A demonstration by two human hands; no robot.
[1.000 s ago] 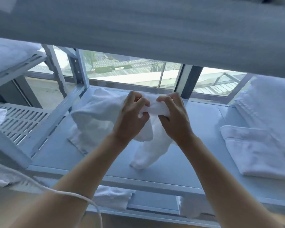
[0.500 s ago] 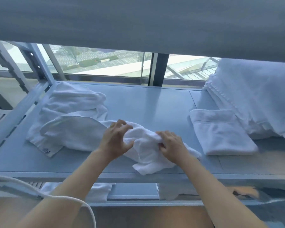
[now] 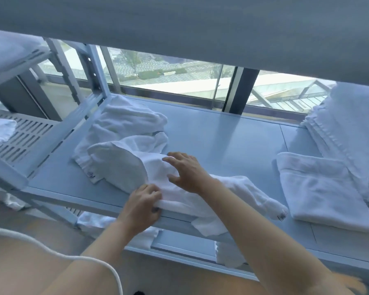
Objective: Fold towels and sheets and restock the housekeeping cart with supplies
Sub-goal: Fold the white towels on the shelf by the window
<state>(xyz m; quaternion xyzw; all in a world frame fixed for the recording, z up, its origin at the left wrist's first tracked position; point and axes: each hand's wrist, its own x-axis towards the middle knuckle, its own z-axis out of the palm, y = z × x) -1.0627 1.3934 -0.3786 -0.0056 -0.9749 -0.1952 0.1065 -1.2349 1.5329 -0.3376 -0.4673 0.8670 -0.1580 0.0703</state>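
A loose white towel lies spread along the front of the grey shelf, one part hanging over the front edge. My left hand grips the towel's near edge at the shelf front, fingers curled over the fold. Over the towel's middle, my right hand has its fingers spread and straight, touching or just above the cloth. Behind and left of the hands sits a crumpled pile of white towels.
A folded white towel lies at the right, beside a tall stack of folded linen. A slotted side rack stands at the left. An upper shelf hangs overhead. More white cloth lies on the lower shelf. A white cord crosses bottom left.
The towel, held up between both hands a second ago, now lies on the shelf. My right hand let go and moved over its middle; my left hand shifted to the near edge.
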